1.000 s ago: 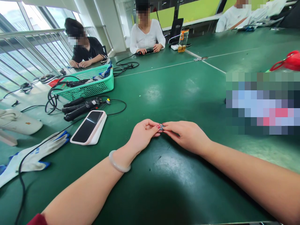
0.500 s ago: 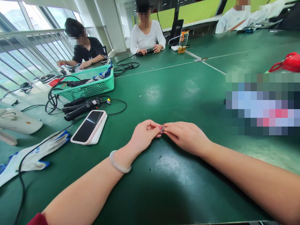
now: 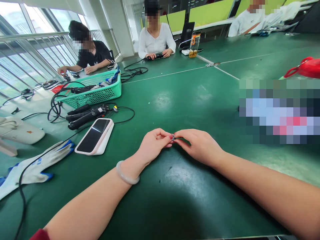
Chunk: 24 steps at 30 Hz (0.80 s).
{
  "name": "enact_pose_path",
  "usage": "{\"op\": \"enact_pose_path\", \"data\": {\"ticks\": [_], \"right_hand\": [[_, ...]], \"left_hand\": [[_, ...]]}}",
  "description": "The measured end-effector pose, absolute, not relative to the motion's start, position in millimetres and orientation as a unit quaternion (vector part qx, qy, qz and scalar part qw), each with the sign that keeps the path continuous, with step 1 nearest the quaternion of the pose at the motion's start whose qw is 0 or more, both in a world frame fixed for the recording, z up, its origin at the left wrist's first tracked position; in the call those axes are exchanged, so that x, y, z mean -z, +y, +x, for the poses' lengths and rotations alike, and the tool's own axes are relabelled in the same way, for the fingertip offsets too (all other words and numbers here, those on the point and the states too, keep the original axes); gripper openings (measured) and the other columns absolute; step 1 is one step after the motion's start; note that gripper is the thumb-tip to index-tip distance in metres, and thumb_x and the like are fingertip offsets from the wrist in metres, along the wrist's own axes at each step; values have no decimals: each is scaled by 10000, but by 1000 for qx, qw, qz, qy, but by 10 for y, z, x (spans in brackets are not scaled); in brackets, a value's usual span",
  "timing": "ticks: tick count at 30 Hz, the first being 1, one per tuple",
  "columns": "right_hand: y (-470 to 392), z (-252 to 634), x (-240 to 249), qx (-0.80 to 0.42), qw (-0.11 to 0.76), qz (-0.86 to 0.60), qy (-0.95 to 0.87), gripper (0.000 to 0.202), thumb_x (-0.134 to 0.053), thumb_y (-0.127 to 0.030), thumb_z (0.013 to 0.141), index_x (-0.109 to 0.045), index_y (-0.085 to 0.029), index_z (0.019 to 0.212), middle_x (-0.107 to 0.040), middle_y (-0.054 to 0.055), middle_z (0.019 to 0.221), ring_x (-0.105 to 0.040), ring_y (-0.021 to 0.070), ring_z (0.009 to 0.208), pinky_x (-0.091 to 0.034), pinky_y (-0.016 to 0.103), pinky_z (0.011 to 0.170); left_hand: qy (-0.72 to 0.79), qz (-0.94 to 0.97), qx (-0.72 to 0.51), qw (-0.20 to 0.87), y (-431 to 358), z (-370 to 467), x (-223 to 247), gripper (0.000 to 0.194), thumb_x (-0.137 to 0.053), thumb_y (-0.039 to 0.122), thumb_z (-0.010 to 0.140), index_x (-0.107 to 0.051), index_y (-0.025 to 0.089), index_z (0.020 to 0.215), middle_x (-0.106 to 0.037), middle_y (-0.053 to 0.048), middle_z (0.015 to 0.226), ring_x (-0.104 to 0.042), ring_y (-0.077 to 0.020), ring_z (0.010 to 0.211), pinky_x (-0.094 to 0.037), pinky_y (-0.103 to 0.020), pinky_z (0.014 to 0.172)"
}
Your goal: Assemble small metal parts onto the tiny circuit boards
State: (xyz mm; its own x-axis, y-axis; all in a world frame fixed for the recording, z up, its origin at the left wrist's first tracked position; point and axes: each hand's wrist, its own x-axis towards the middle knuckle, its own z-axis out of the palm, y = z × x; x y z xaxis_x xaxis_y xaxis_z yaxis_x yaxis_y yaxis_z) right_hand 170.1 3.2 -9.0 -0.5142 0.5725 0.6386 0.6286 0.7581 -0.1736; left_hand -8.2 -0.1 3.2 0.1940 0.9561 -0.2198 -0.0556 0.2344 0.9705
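Observation:
My left hand [image 3: 154, 144], with a pale bangle [image 3: 126, 174] on its wrist, is closed in a pinch just above the green table [image 3: 190, 206]. Between its fingertips sits a small silvery metal piece [image 3: 173, 137], too small to name and partly covered by the fingers. My right hand [image 3: 200, 145] meets it from the other side, thumb and forefinger closed on the same piece. The fingertips of both hands nearly touch. A phone in a pink case [image 3: 94, 137] lies to the left of my hands.
Left of me lie a white-and-blue glove [image 3: 37, 165], a black corded tool [image 3: 87, 116] and a green basket [image 3: 100, 93] with tools and cables. A red item [image 3: 306, 68] is at right. Several people sit across the table; one person's hands [image 3: 160, 56] hold a black tool.
My right thumb and forefinger have parted a little behind their tips, and a gap shows between them. My left hand keeps its pinch in nearly the same place.

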Motion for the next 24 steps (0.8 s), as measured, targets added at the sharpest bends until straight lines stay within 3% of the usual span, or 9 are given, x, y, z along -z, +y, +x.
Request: {"op": "enact_pose_path", "data": {"ticks": [24], "right_hand": [[56,1716,82,-9,376,-338,-863,144,-549,-203,869,-683,-210,920,-728,18,933,-673,141,858,-544,264,797]], "left_hand": [[453,444,-429,643,-33,-84,-101,121,-679,161,706,-611,118,797,-699,-34,802,-655,-107,747,-535,-243,715]]}}
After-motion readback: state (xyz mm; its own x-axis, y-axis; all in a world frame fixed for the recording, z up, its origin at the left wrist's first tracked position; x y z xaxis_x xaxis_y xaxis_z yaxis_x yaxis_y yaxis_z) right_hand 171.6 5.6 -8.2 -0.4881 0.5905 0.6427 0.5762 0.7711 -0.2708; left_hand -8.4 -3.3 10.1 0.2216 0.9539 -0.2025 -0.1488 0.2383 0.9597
